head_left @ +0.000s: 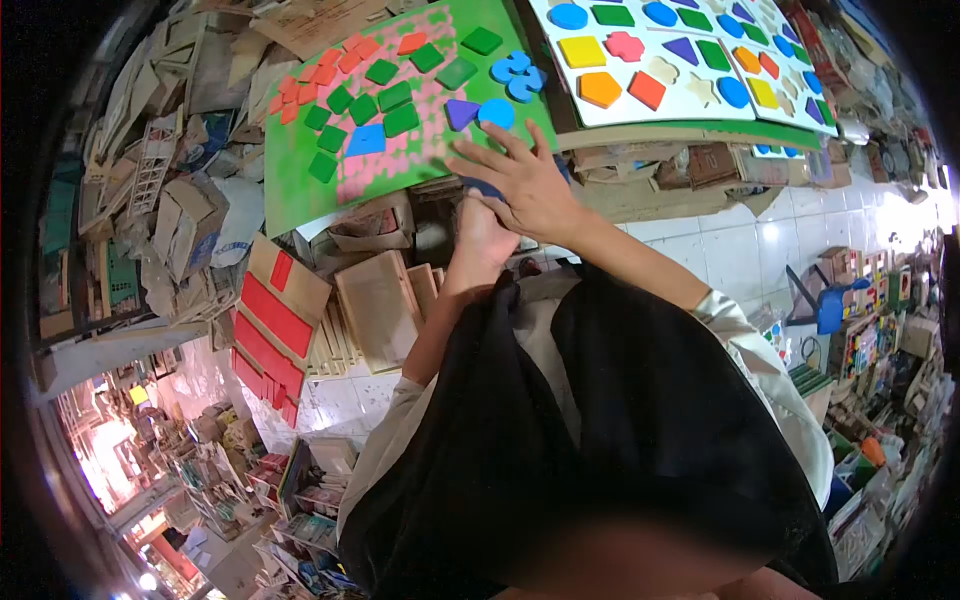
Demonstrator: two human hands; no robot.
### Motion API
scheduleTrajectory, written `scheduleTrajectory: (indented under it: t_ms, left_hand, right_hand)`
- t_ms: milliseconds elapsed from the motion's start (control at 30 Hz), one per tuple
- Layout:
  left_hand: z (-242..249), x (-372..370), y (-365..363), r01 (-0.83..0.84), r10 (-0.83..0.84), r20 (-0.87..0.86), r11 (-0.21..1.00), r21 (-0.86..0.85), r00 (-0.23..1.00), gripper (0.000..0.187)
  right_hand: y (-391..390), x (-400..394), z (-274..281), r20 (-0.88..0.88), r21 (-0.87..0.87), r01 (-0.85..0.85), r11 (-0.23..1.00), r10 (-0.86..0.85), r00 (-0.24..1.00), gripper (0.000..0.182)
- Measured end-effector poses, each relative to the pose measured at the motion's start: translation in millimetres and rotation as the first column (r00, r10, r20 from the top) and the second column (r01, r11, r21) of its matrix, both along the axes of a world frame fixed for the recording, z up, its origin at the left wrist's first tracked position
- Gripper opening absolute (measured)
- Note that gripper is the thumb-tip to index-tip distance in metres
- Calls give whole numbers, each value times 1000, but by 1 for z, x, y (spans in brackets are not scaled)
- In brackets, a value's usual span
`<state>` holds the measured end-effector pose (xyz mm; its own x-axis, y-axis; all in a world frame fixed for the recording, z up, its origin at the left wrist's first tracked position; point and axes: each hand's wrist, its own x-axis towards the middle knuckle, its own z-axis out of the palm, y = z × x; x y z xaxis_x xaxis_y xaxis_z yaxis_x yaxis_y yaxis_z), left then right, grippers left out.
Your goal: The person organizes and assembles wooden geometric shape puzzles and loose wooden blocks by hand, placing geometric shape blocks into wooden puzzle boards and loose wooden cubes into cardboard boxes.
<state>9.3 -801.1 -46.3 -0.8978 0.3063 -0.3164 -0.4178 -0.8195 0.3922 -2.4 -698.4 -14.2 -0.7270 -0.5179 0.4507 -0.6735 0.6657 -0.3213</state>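
My right hand (530, 190) is stretched out with spread fingers at the near edge of a green and pink board (300, 205). Its palm covers most of a dark blue item (483, 187), whose kind I cannot make out. My left hand (485, 238) is closed just below, against that item, with its fingers mostly hidden. Close to my right fingertips lie a light blue disc (496, 114) and a purple triangle (461, 114). Blue flower-like pieces (518, 70), green diamonds (401, 120), a blue trapezoid (366, 140) and small orange-red pieces (326, 75) are spread over the board.
White shape boards (680, 105) with coloured pieces sit at the upper right. Wood scraps (190, 70) crowd the left. Below stand a panel with red strips (275, 315) and leaning wooden panels (380, 305). A blue chair (830, 305) is on the tiled floor (700, 245) at right.
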Motion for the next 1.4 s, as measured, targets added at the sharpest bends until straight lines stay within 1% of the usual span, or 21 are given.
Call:
scheduleTrajectory:
  t_ms: [100, 167, 233, 300, 367, 567, 633, 700, 733, 800, 833, 867, 900, 1000, 1067, 1100, 1167, 1233, 1300, 1333, 1400]
  left_hand:
    - [-55, 22, -30, 131, -124, -64, 984, 119, 990, 41]
    - [-56, 30, -41, 255, -238, -99, 940, 228, 966, 42]
    - [-31, 36, -41, 214, -208, 133, 976, -31, 969, 43]
    - [-81, 32, -36, 304, -310, 76, 949, 79, 948, 44]
    - [-40, 27, -14, 319, -405, 256, 893, 318, 878, 46]
    - [-60, 28, -8, 658, -641, 162, 749, -82, 750, 29]
    - [-34, 17, 3, 690, -655, 259, 721, -69, 710, 26]
    - [-12, 1, 4, 786, -817, 79, 516, -340, 571, 28]
    - [6, -10, 1, 760, -826, 28, 503, -411, 562, 30]
    - [6, -45, -12, 692, -782, 6, 547, -471, 623, 26]
    - [13, -64, -13, 582, -747, 25, 496, -644, 664, 24]
    - [23, -82, -11, 448, -702, 33, 416, -792, 711, 23]
    - [42, -98, -3, 337, -665, -8, 388, -858, 747, 21]
    - [76, -164, 19, -64, -645, -187, 209, -976, 741, 19]
    - [82, -197, 43, -22, -518, -345, 530, -848, 783, 21]
    - [74, -224, 52, -42, -516, -391, 562, -826, 762, 23]
    - [65, -274, 66, -143, -539, -396, 450, -881, 743, 25]
    - [71, -304, 85, -255, -568, -300, 160, -954, 767, 26]
    - [59, -335, 100, -221, -531, -322, 246, -944, 784, 26]
    - [54, -351, 107, -192, -484, -341, 331, -924, 806, 26]
    - [51, -376, 117, -196, -512, -322, 285, -938, 796, 27]
  right_hand:
    - [30, 11, -27, -34, 133, -124, 983, 129, 991, 49]
    - [57, 19, -68, 254, -57, -230, 971, 237, 938, 48]
    - [72, 24, -85, 451, -386, 190, 903, 5, 892, 49]
    - [54, 36, -55, 444, -285, 152, 946, -11, 896, 46]
    - [37, 42, -46, 109, 2, -122, 992, 121, 987, 53]
    - [92, 62, -80, 188, -301, -181, 936, 244, 951, 54]
    - [103, 66, -70, 378, -307, -23, 951, 144, 914, 41]
    - [117, 68, -51, 680, -329, 401, 855, -80, 729, 25]
    - [127, 66, -45, 786, -224, 593, 774, -216, 579, 23]
    - [161, 75, -59, 896, -425, 873, 240, 246, 369, 28]
    - [173, 79, -67, 869, -447, 880, 159, 310, 385, 28]
    - [199, 86, -98, 866, -48, 692, 721, -315, 388, 22]
    - [205, 90, -96, 864, -58, 682, 729, -306, 401, 22]
    - [219, 110, -95, 898, -287, 705, 648, -74, 434, 18]
    - [232, 129, -134, 935, -353, 897, 265, 72, 347, 11]
    - [248, 139, -153, 749, 39, 695, 718, -482, 455, 13]
    - [250, 161, -173, 360, 479, 686, 548, -835, 416, 19]
    - [264, 184, -195, 716, 90, 856, 509, -631, 300, 16]
    - [284, 225, -255, 819, 146, 939, 311, -570, 61, 16]
    - [283, 245, -257, 730, 97, 942, 320, -667, 151, 17]
    - [299, 307, -318, 686, 465, 861, 206, -698, -203, 26]
